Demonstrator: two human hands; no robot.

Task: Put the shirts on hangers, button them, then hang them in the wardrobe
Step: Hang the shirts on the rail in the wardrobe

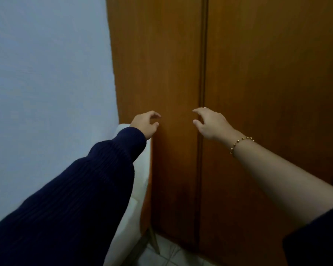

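Head view, facing a closed wardrobe (258, 54) at close range.

- Far left: pale blue wall (46, 73). It met the wardrobe's left edge.
- Dark ribbed sleeve (75, 189) ran up from the lower left corner, covering the arm to the wrist.
- Behind the sleeve, a white padded seat (131, 217) was wedged between the wall and the wardrobe's left edge. A wooden leg (154, 239) stood on the tiled floor (173, 254).
- Left hand (145, 123): raised in front of the left door (158, 64), towards that door's left edge. Fingers loosely curled, thumb apart from them, nothing held. Whether the fingertips touched the wood could not be told.
- Seam (203, 73) between the two doors was shut tight top to bottom. No handle or knob showed on either door.
- Right hand (210, 123): lined up over the seam, fingers bent and spread, nothing held. Contact with the edge could not be told. The likely reason for the placing was that, with no handle, the door's edge at the seam was the only place to pull.
- Beaded bracelet (240, 143) on the right wrist; forearm bare.
- Right door (277, 73) filled the rest of the view to the right edge.

Task things: no shirts and no hangers in view, in hand or elsewhere. The wardrobe was directly ahead and closed.

Judgement: both hands were empty and reaching, so the step in hand looked like opening the doors. Nothing showed how many shirts were done. The next move called for a fingertip catch on the door's edge.
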